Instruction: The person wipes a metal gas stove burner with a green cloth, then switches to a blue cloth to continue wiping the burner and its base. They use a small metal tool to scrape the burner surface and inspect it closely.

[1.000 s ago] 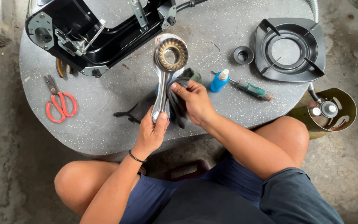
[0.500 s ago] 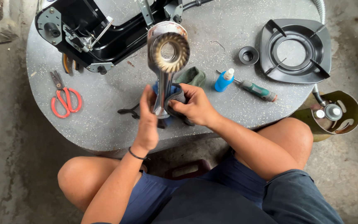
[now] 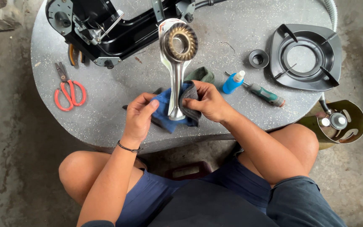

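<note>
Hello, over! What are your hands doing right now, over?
Left hand on blue cloth. Right hand wraps cloth round burner tube, standing upright. Blue bottle, screwdriver close by right hand.

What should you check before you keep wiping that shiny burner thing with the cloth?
1. Left hand on the blue cloth: ok.
2. Right hand presses the cloth against the burner tube: ok.
3. Burner head upright, foot resting in the cloth: ok.
4. Blue bottle and screwdriver apart from the hands: ok.
5. Red scissors lying off to the left, out of the way: ok.
6. How tight the grip on the tube is: cannot tell.
</note>
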